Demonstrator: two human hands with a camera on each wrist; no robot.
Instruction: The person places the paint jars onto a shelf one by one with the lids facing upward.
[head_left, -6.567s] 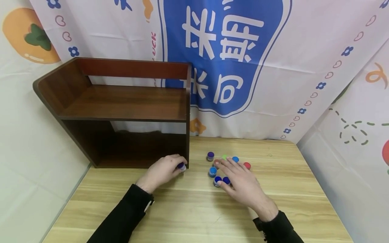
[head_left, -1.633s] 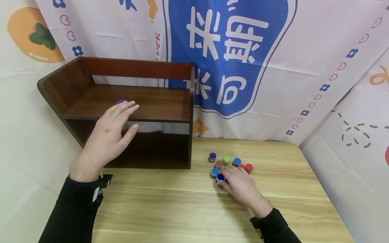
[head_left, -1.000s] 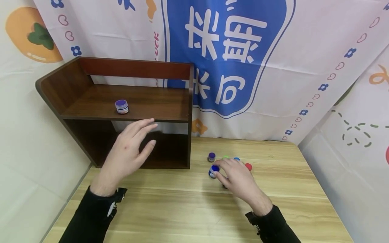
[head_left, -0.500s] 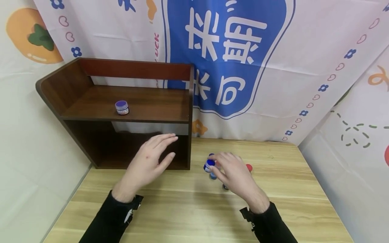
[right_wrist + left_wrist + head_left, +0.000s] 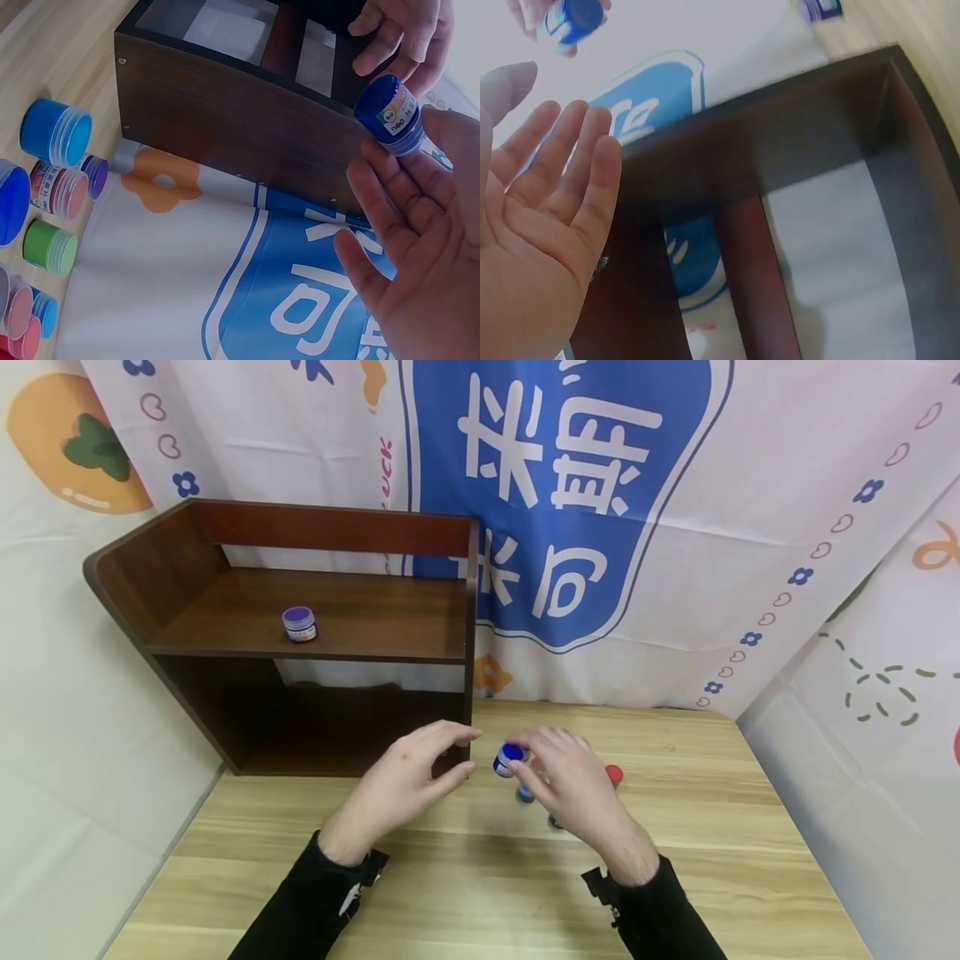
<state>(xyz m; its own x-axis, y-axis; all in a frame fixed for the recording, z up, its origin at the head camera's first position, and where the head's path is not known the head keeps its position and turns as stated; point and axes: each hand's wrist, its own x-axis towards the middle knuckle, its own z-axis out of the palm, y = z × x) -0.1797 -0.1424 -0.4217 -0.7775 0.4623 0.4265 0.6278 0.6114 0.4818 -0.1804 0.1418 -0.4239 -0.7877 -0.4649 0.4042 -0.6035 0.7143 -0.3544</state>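
My right hand (image 5: 585, 789) pinches a small paint jar (image 5: 388, 111) with a dark blue lid between thumb and fingers, raised above the table. Facing it, my left hand (image 5: 405, 783) has thumb and fingers spread apart and holds nothing; a gap separates it from the jar. In the left wrist view its fingers (image 5: 559, 150) are bare. Another jar with a purple lid (image 5: 300, 625) stands upright on the upper board of the dark brown shelf (image 5: 375, 610). Part of the jar group beneath my right hand is hidden in the head view.
The right wrist view shows several jars grouped on the table: a light blue jar (image 5: 56, 131), a green jar (image 5: 49, 246), red and purple ones. A red lid (image 5: 614, 774) shows past my right hand. The shelf's right side panel (image 5: 468, 693) is beside my left fingertips.
My left hand let go of the purple-lidded jar on the upper board, then came down and right. My right hand picked up the dark blue jar and carried it up-left.
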